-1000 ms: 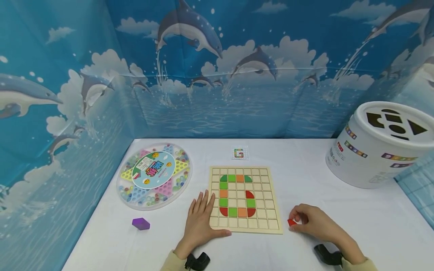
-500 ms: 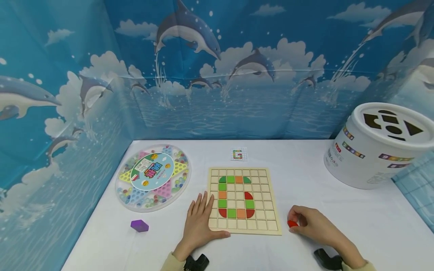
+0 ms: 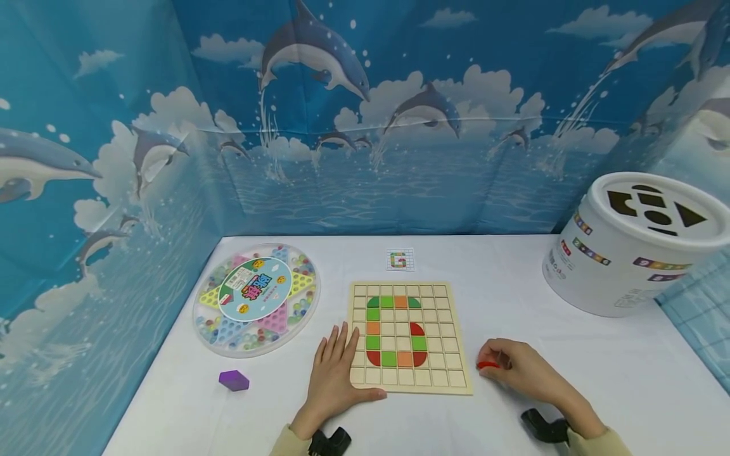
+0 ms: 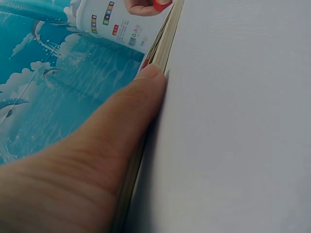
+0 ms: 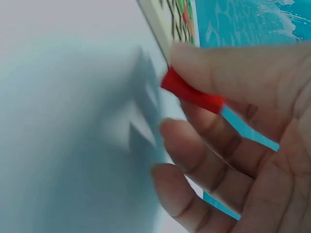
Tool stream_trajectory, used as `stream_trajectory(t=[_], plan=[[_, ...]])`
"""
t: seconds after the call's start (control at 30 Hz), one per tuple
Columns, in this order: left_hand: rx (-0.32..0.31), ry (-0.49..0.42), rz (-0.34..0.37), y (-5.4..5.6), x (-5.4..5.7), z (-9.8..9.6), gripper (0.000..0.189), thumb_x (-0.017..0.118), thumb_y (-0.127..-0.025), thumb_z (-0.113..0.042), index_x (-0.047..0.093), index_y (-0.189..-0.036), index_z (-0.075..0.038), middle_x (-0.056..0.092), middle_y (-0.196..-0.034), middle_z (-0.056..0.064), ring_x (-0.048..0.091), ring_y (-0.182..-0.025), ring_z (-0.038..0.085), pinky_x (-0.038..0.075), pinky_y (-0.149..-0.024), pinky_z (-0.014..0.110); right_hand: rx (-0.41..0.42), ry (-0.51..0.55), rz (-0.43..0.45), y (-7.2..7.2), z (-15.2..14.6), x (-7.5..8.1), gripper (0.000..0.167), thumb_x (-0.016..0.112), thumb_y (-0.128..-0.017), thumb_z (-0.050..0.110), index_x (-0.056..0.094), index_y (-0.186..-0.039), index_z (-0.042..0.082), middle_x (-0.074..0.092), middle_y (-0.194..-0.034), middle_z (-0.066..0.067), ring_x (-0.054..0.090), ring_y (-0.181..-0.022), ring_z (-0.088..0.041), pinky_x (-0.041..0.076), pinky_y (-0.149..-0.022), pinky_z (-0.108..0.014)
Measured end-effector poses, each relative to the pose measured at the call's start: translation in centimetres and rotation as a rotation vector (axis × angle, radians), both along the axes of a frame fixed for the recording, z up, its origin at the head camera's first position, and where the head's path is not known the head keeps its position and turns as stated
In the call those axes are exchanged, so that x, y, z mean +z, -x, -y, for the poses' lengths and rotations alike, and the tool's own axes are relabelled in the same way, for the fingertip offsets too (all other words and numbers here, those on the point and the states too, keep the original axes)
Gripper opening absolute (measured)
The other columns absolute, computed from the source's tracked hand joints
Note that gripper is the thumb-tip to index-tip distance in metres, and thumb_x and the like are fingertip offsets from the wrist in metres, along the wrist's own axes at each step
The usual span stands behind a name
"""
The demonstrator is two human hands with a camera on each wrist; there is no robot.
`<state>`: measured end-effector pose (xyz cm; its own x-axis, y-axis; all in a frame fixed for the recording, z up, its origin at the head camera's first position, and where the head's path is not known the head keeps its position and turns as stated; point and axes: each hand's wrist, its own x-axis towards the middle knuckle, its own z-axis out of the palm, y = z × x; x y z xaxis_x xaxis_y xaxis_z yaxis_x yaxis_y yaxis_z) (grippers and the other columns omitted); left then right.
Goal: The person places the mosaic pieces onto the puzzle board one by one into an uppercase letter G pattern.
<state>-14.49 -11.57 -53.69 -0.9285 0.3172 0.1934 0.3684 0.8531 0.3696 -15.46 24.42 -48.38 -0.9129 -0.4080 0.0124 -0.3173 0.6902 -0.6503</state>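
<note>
A wooden grid board (image 3: 450, 379) lies mid-table, with green, orange and red pieces set in its squares in a G-like outline. My left hand (image 3: 335, 380) rests at its lower left corner, fingers straight over the left edge. In the left wrist view the thumb lies along the board's front edge. Right of the board, my right hand (image 3: 527, 370) pinches a small red block (image 5: 192, 92) between thumb and fingers, above the table. Part of this block is hidden by the thumb. Behind the board lies a small pattern card (image 3: 400, 259) showing a similar coloured G.
A round clear marble game case (image 3: 256, 301) lies at the left, with a purple block (image 3: 234, 380) in front of it. At the right stands a large white tub (image 3: 616, 272) with shaped holes in its lid. A dolphin-print curtain (image 3: 342, 190) hangs behind the table.
My right hand has moved slightly left and away from me, nearer the board, and the red block in it has turned to show a thin edge. The left hand stays put.
</note>
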Motion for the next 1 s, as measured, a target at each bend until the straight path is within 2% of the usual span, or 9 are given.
stream_trajectory(t=[0.17,0.27,0.4,0.67,1.0], plan=[[0.003,0.002,0.005,0.1,-0.1,0.1,0.119,0.063,-0.063,-0.079,0.026,-0.151,-0.008,0.018,-0.155,0.016,0.012,-0.142,0.033,0.010,-0.110,0.051,-0.041,0.024,-0.092,1.4,1.2,0.5,0.011,0.075,-0.081,0.011,0.069,-0.090,0.014,0.055,-0.077,0.011,0.047,-0.066,-0.007,0.041,-0.055,-0.023],[0.003,0.004,0.008,0.1,-0.1,0.1,0.119,0.063,-0.063,-0.079,0.025,-0.151,-0.009,0.018,-0.155,0.016,0.011,-0.142,0.033,0.010,-0.110,0.051,-0.044,0.055,-0.093,2.4,2.2,0.8,0.012,0.076,-0.080,0.009,0.071,-0.091,0.012,0.056,-0.078,0.010,0.048,-0.066,-0.008,0.041,-0.055,-0.024],[0.001,0.002,0.011,0.1,-0.1,0.0,0.119,0.063,-0.063,-0.079,0.025,-0.151,-0.009,0.017,-0.155,0.016,0.011,-0.142,0.032,0.010,-0.110,0.051,-0.040,0.088,-0.067,3.7,3.6,0.6,0.013,0.078,-0.078,0.012,0.068,-0.087,0.013,0.054,-0.070,0.008,0.048,-0.063,-0.010,0.039,-0.054,-0.024],[0.001,0.011,0.011,0.0,0.0,0.0,0.119,0.063,-0.063,-0.079,0.025,-0.151,-0.008,0.017,-0.155,0.016,0.011,-0.142,0.033,0.011,-0.110,0.052,-0.088,0.144,-0.073,5.8,6.8,0.2,0.023,0.084,-0.072,0.018,0.062,-0.078,0.014,0.048,-0.063,0.006,0.044,-0.059,-0.012,0.035,-0.053,-0.025],[0.002,0.007,0.002,0.1,-0.1,0.0,0.119,0.063,-0.063,-0.080,0.026,-0.151,-0.008,0.018,-0.155,0.016,0.011,-0.142,0.033,0.011,-0.110,0.052,-0.082,0.151,-0.106,7.1,10.1,-0.2,0.009,0.079,-0.079,0.017,0.070,-0.082,0.016,0.059,-0.069,0.011,0.049,-0.056,-0.010,0.040,-0.051,-0.027]])
